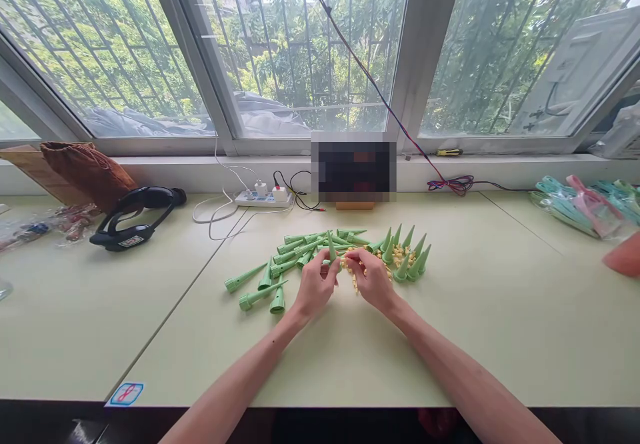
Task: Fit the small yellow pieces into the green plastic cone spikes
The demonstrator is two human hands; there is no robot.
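Note:
My left hand [316,285] is closed around a green plastic plant-watering spike [331,247], held upright with its point up. Close beside it, my right hand [371,279] is pinched on a small yellow piece [343,258] near the spike's lower end; the fingers partly hide it. More green spikes lie loosely to the left, such as one spike [261,295] on its side. On the right, several spikes stand points up, including a green spike [419,265]. Small yellow pieces [395,255] are scattered between the standing spikes and around my right hand.
A black headset [135,221] and brown pouch [90,174] lie at the left. Behind the spikes are a white power strip [264,197] and a blurred-out screen [354,167] on a stand. Plastic-wrapped coloured items [583,207] sit at the right. A numbered sticker [127,394] marks the front edge.

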